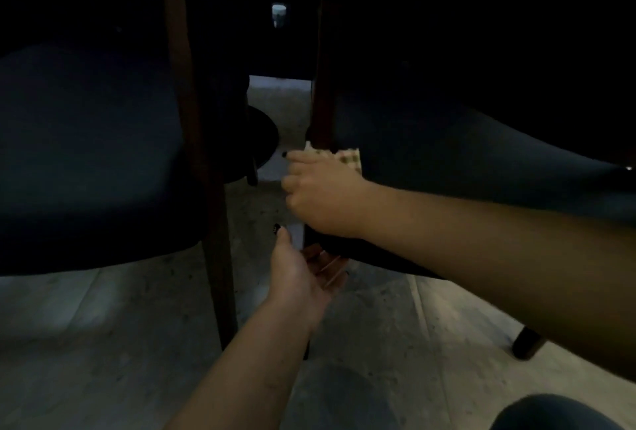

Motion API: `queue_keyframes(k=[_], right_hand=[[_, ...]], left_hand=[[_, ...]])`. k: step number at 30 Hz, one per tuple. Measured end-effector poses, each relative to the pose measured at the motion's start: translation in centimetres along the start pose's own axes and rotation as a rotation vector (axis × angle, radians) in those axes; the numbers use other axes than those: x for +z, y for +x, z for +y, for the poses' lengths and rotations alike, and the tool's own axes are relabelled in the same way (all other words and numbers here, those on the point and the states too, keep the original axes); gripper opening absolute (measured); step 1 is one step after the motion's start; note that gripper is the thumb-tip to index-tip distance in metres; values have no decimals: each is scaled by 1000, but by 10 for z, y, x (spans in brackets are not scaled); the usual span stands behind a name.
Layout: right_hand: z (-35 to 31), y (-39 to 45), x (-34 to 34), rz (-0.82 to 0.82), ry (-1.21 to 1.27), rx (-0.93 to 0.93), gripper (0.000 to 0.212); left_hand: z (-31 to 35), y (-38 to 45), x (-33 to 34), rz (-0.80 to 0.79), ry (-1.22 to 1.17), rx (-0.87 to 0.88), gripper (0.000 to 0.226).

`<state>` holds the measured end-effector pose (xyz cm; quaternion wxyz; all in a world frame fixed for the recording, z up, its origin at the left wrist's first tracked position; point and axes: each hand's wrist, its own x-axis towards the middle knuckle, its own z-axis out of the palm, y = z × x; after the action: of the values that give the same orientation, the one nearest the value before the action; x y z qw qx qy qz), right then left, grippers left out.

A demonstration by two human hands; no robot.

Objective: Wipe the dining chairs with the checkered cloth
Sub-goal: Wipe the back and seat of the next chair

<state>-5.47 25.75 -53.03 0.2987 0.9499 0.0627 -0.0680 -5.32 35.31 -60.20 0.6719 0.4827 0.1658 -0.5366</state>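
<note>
Two dark upholstered dining chairs fill the dim view, the left chair point(86, 154) and the right chair point(481, 154), each with brown wooden legs. My right hand point(323, 195) grips the checkered cloth point(349, 158) and presses it against the right chair's wooden leg point(323, 85) where it meets the seat. Only a corner of the cloth shows above my knuckles. My left hand point(303, 271) lies palm up with relaxed fingers just under the right chair's seat edge, holding nothing.
The left chair's leg point(220, 257) stands close to my left forearm. A round dark table base point(258, 144) sits on the grey tiled floor point(103, 343) between the chairs. Another chair foot point(528, 343) is at the right. My knee point(550, 412) shows bottom right.
</note>
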Motion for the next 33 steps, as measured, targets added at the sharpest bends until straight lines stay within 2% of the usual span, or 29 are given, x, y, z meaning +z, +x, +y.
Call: queue_keyframes(k=[1, 3, 5, 7, 9, 11, 13, 16, 18, 21, 24, 26, 30, 31, 33], right_hand=[[-2, -4, 1, 5, 45, -14, 35], [4, -19, 7, 119, 133, -40, 34], [9, -51, 18, 275, 296, -1, 28], [7, -95, 33, 335, 410, 138, 37], [1, -137, 43, 304, 525, 310, 48], [1, -166, 52, 282, 575, 455, 51], [6, -189, 61, 279, 616, 595, 50], [17, -225, 79, 289, 656, 796, 49], [23, -249, 91, 272, 647, 873, 50], [32, -279, 100, 261, 673, 929, 53], [36, -306, 111, 300, 717, 1007, 52], [36, -323, 118, 428, 789, 1210, 47], [41, -356, 131, 882, 1036, 1842, 38], [45, -364, 136, 938, 1125, 1964, 38], [53, -377, 148, 992, 1291, 2055, 39]], left_hand=[[0, 0, 1, 2, 3, 2, 66], [-1, -2, 5, 26, 38, 41, 61], [-4, -4, 14, 119, 214, 196, 45], [-9, -7, 22, 262, 453, 469, 41], [-15, -13, 26, 303, 689, 887, 53], [-24, -17, 31, 232, 926, 1314, 58], [-36, -13, 37, 111, 1170, 1531, 60], [-63, -10, 46, -73, 1572, 1605, 64], [-81, -10, 51, -123, 1795, 1600, 68], [-89, -12, 72, -111, 1973, 1562, 74], [-87, -13, 123, -241, 2217, 1528, 88], [-88, -6, 172, -425, 2368, 1552, 97], [-109, 12, 245, -813, 2544, 1611, 105], [-115, 17, 250, -863, 2536, 1611, 106], [-120, 24, 247, -861, 2472, 1647, 106]])
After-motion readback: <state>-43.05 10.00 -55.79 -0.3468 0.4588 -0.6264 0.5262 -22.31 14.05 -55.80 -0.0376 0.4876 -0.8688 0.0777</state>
